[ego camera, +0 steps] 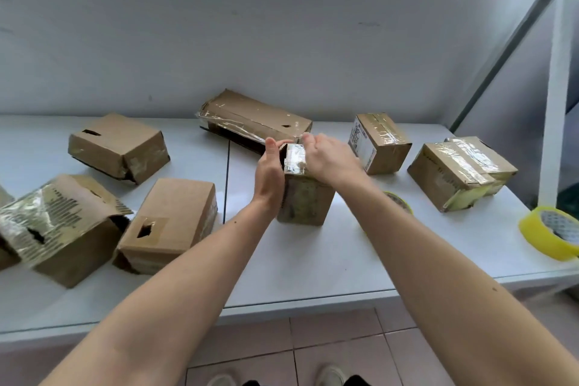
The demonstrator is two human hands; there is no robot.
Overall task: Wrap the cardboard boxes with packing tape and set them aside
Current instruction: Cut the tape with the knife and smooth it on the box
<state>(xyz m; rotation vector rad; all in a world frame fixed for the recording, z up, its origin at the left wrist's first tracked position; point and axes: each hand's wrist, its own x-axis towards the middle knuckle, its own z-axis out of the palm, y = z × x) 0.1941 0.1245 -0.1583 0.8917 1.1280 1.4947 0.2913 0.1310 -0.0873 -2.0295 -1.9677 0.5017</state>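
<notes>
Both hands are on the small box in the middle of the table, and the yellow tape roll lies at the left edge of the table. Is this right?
Not quite. The head view shows the yellow tape roll at the table's right edge, not the left. Both hands, left and right, are indeed on the small box.

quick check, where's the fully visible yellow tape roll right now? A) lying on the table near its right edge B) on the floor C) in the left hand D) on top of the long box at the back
A: the yellow tape roll lies on the table near its right edge, apart from both hands, which are on the small box in the middle.
</notes>
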